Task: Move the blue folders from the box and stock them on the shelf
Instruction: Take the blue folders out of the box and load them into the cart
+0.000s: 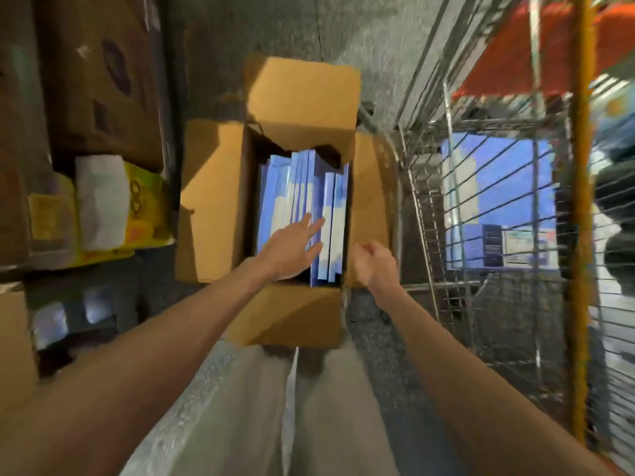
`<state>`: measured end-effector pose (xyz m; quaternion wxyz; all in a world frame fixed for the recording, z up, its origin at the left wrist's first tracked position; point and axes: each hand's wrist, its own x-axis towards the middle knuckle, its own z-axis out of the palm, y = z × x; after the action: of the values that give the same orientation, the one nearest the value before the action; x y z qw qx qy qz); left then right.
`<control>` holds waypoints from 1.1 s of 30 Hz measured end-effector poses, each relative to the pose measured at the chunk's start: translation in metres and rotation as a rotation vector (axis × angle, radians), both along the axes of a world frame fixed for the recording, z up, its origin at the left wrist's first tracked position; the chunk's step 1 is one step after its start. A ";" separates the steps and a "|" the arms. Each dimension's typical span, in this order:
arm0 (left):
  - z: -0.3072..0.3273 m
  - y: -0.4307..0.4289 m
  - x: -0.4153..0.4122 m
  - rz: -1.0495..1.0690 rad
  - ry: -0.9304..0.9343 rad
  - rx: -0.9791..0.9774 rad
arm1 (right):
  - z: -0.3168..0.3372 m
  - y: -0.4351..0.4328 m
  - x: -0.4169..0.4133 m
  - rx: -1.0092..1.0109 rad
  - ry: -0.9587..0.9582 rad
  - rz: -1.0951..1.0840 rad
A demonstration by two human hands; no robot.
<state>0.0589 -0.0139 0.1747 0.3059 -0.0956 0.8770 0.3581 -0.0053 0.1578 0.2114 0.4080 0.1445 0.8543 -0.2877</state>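
An open cardboard box (367, 214) stands on the floor in front of me, its flaps spread outward. Several blue folders (302, 190) stand on edge inside it. My left hand (290, 247) reaches into the box with straight fingers lying over the folders' top edges. My right hand (372, 264) hovers over the box's right flap with loosely curled fingers and holds nothing. On the wire shelf (429, 214) to the right lies a stack of blue folders (508, 201) seen through the wires.
Cardboard boxes (99, 77) and a yellow package (144, 207) are piled on the left. An orange-yellow shelf post (582, 235) rises at the right. The grey floor (343, 32) stretches beyond the box. My light trousers fill the bottom middle.
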 end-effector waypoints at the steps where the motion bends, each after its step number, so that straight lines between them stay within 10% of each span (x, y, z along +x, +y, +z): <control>1: -0.017 0.004 0.000 0.005 -0.003 -0.008 | -0.018 0.000 0.000 0.010 -0.019 0.009; 14: -0.222 0.021 -0.016 -0.523 0.123 -0.354 | -0.198 0.023 -0.004 0.011 0.010 0.075; 33: -0.248 -0.027 -0.013 -0.756 0.008 -0.439 | -0.252 -0.010 -0.007 -0.018 -0.024 0.086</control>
<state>0.0463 -0.0408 -0.0734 0.3843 0.1708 0.9069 0.0267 -0.0122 0.1476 -0.0408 0.4317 0.1073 0.8521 -0.2757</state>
